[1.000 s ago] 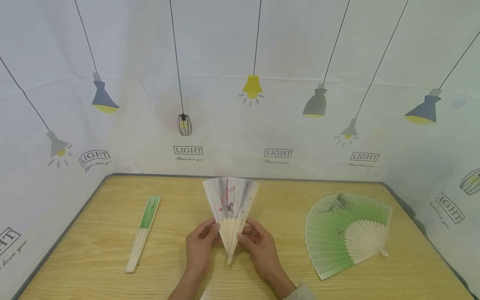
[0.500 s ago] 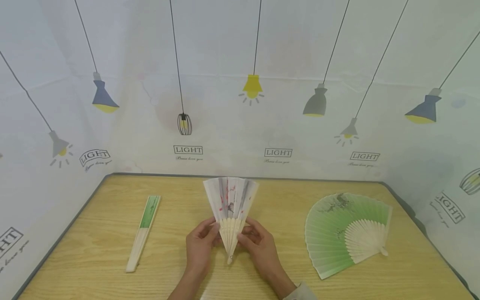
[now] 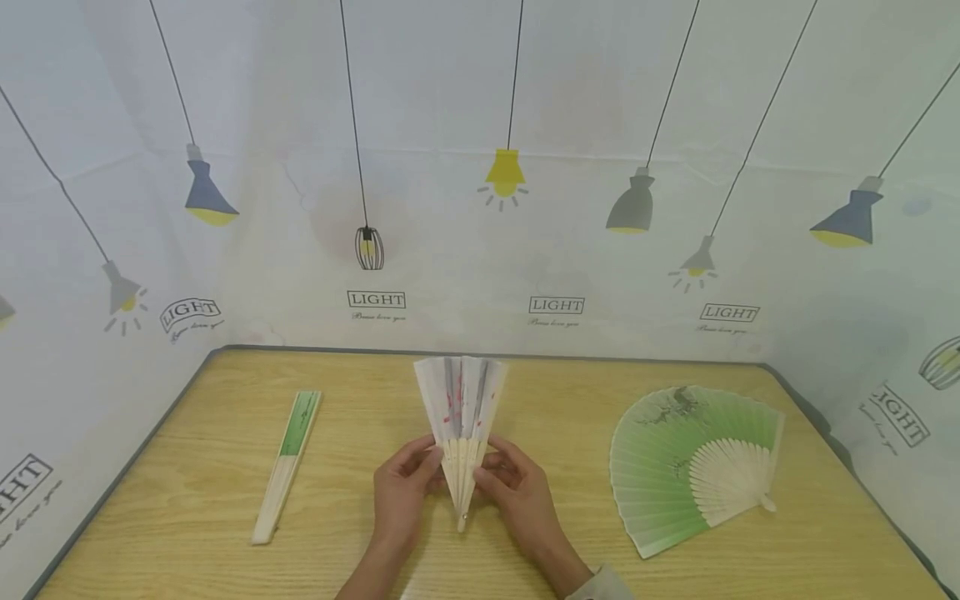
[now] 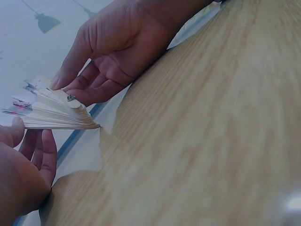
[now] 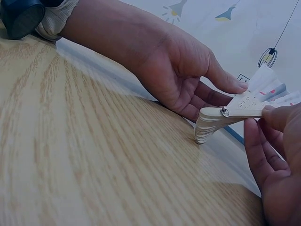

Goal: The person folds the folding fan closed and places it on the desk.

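Since the earlier head frames, the white fan [image 3: 461, 417] has narrowed, its outer edges drawn closer together, while both green fans stay put.

Head view: the white fan is partly spread over the middle of the table [image 3: 367, 408], its patterned top towards the far edge and its pivot end towards the person. The left hand [image 3: 405, 487] pinches its left side and the right hand [image 3: 517, 492] its right side, thumbs in front. Just inside the table's left edge lies a folded green fan [image 3: 287, 467], slightly slanted. A spread green fan [image 3: 660, 467] lies towards the right edge, below the far right corner. Beyond the far edge hangs a pale backdrop [image 3: 450, 242] printed with hanging lamps [image 3: 506, 169] and framed "LIGHT" labels [image 3: 376, 300]. A light sleeve [image 3: 600, 583] shows at the right wrist.

Left wrist view: the pivot end with its metal rivet [image 4: 71, 98] points out over the wood-grain tabletop; the right hand's thumb lies on the pale ribs [image 4: 51, 110], and the left hand, partly cut off, grips the nearer side.

Right wrist view: the ribs stack unevenly at the pivot, both hands holding the fan's sides. Whether its tip touches the table, I cannot tell. A dark object [image 5: 22, 19] sits beside the left cuff [image 5: 54, 21].
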Motion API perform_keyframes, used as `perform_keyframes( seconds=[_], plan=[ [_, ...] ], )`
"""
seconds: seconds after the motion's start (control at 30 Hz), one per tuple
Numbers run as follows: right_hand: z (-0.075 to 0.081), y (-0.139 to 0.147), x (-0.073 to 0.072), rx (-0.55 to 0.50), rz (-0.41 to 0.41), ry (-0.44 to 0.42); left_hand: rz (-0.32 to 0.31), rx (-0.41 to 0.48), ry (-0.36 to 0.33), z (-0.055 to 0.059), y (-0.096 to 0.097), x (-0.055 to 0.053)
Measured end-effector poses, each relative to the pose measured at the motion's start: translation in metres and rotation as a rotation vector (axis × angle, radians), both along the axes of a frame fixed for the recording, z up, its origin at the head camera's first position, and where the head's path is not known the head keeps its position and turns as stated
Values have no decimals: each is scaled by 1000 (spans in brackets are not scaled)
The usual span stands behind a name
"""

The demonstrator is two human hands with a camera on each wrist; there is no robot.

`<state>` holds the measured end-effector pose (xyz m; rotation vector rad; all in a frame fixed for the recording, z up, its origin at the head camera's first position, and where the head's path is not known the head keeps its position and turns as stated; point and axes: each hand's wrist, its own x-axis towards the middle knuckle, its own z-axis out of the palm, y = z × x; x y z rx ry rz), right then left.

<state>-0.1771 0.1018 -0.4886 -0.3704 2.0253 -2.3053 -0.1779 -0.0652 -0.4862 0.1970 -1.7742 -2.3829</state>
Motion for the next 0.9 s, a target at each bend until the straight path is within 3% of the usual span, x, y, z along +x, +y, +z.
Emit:
perform_keyframes(
  seconds=[0.43, 0.9],
  plan=[
    [0, 1, 0, 4, -2, -2, -6, 2, -10, -1, 0, 0],
    [-1, 1, -1, -12, 6, -10, 39, -54, 2, 2, 1, 1]
  ],
)
